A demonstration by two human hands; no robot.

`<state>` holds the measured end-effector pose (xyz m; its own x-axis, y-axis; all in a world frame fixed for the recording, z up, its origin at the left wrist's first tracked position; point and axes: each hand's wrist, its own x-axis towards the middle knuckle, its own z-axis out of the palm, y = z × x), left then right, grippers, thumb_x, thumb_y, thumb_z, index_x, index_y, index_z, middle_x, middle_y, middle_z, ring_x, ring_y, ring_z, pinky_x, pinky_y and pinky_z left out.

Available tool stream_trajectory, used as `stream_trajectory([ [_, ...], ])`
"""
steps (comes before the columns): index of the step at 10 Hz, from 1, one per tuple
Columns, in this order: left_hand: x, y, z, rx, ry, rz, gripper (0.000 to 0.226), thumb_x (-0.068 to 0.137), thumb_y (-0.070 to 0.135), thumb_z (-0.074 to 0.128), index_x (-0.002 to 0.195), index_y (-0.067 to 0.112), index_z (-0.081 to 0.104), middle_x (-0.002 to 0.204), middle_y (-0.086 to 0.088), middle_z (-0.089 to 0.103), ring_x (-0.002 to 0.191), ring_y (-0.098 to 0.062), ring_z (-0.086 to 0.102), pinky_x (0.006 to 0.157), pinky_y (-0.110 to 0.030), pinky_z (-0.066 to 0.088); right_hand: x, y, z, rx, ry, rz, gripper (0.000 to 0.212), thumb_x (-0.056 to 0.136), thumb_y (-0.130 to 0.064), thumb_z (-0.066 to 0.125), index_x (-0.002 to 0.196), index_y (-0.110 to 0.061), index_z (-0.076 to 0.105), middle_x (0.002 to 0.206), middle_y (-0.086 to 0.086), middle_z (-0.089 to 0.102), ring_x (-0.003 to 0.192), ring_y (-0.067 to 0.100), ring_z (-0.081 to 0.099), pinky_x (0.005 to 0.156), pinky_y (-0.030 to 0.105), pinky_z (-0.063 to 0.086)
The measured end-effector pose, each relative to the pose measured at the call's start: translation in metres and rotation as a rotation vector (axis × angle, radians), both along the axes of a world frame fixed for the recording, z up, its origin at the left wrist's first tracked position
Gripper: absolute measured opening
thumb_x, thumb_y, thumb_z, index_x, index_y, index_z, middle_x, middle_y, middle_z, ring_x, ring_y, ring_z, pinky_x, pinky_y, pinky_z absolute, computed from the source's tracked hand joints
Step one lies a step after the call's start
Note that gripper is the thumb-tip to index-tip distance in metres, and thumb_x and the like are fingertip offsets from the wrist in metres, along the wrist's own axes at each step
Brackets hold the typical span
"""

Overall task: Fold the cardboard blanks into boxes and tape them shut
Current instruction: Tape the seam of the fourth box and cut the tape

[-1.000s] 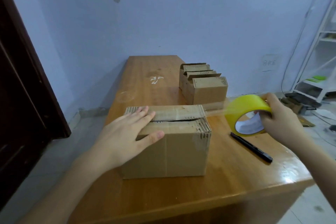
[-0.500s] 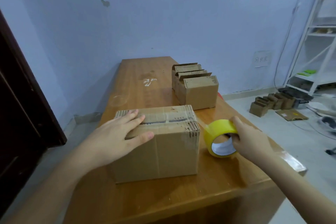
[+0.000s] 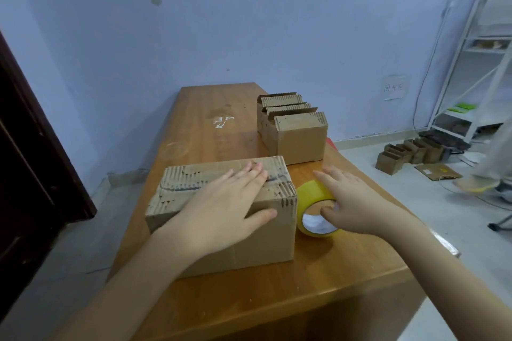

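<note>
Tape (image 3: 313,203) partly hidden under flat, spread right hand (image 3: 352,202), thumb in core; earlier gripped. Left hand (image 3: 221,210) still flat, fingers straight, on box (image 3: 249,243).

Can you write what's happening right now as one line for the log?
left hand: flat on box | right hand: open over tape roll | roll: on table

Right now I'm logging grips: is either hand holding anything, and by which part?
Nothing is gripped. The left hand lies flat on the box top; the right hand rests open on the tape roll.
</note>
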<state>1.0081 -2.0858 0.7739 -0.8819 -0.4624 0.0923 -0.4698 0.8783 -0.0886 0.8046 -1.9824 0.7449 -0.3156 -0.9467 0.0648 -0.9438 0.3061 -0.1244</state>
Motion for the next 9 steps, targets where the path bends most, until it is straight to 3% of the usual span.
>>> stream_trajectory([
  [1,0.001,-0.003,0.001,0.033,-0.016,0.004,0.071,0.094,0.060,0.021,0.149,0.024,-0.007,0.156,0.009,-0.011,0.143,-0.002,-0.007,0.116,-0.023,-0.003,0.013,0.000,0.003,-0.236,-0.250,0.033,0.061,0.100,-0.020,0.038,0.153,-0.022,0.008,0.158,-0.011,0.002,0.145,0.003,-0.002,0.111,0.016,0.000],
  [2,0.001,-0.003,0.000,0.043,0.003,0.012,0.072,0.093,0.061,0.022,0.150,0.025,-0.005,0.156,0.010,-0.009,0.143,-0.002,-0.006,0.119,-0.026,0.000,0.044,-0.017,0.008,-0.448,-0.949,0.031,0.040,0.103,-0.030,0.033,0.143,-0.030,0.034,0.142,-0.027,0.031,0.130,-0.008,0.032,0.104,0.009,0.022],
  [3,0.000,-0.003,-0.001,0.050,0.035,0.015,0.071,0.095,0.058,0.025,0.150,0.024,-0.004,0.157,0.009,-0.006,0.143,-0.003,-0.005,0.119,-0.027,0.002,0.062,-0.032,-0.015,-0.481,-1.164,0.126,0.040,0.101,-0.039,0.038,0.140,-0.030,0.038,0.135,-0.029,0.037,0.125,-0.009,0.039,0.104,0.009,0.026],
  [4,-0.001,-0.002,-0.002,0.042,0.049,0.022,0.070,0.095,0.057,0.025,0.151,0.024,-0.002,0.157,0.010,-0.005,0.144,-0.003,-0.004,0.118,-0.025,0.000,0.074,-0.038,-0.018,-0.561,-1.351,0.023,0.072,0.089,-0.051,0.050,0.151,-0.026,0.023,0.152,-0.016,0.026,0.139,0.001,0.026,0.118,0.030,0.019],
  [5,-0.002,-0.001,-0.003,0.033,0.055,0.030,0.071,0.095,0.057,0.024,0.151,0.023,-0.002,0.158,0.009,-0.004,0.144,-0.004,-0.004,0.119,-0.026,0.001,0.071,-0.042,-0.017,-0.613,-1.396,0.013,0.056,0.100,-0.033,0.039,0.152,-0.021,0.021,0.152,-0.011,0.028,0.140,0.006,0.027,0.119,0.033,0.020],
  [6,-0.001,0.000,-0.001,0.030,0.039,0.035,0.072,0.094,0.059,0.023,0.150,0.024,-0.006,0.157,0.009,-0.006,0.144,-0.004,-0.003,0.116,-0.025,-0.001,0.069,-0.042,-0.015,-0.585,-1.442,-0.002,0.065,0.093,-0.047,0.047,0.149,-0.021,0.030,0.149,-0.013,0.035,0.138,0.005,0.032,0.117,0.029,0.023],
  [7,0.001,0.001,0.002,0.061,0.015,0.044,0.075,0.093,0.062,0.021,0.149,0.026,-0.011,0.152,0.014,-0.012,0.139,0.001,-0.006,0.110,-0.021,-0.006,0.060,-0.042,-0.010,-0.603,-1.303,-0.057,0.047,0.101,-0.041,0.038,0.142,-0.017,0.040,0.123,-0.015,0.045,0.125,0.003,0.042,0.086,-0.002,0.035],
  [8,0.001,0.000,0.002,0.039,0.005,0.065,0.072,0.094,0.060,0.022,0.150,0.023,-0.003,0.157,0.008,-0.006,0.144,-0.004,-0.004,0.118,-0.026,0.001,0.060,-0.044,-0.011,-0.570,-1.295,-0.024,0.055,0.100,-0.047,0.036,0.144,-0.015,0.037,0.140,-0.008,0.043,0.135,0.010,0.038,0.104,0.011,0.032],
  [9,-0.002,0.002,0.003,0.067,-0.004,0.066,0.069,0.095,0.057,0.025,0.151,0.024,0.000,0.157,0.009,-0.004,0.144,-0.005,-0.003,0.118,-0.027,0.002,0.070,-0.048,-0.016,-0.534,-1.387,-0.023,0.066,0.091,-0.059,0.042,0.146,-0.023,0.035,0.152,-0.007,0.034,0.140,0.007,0.029,0.119,0.035,0.020],
])
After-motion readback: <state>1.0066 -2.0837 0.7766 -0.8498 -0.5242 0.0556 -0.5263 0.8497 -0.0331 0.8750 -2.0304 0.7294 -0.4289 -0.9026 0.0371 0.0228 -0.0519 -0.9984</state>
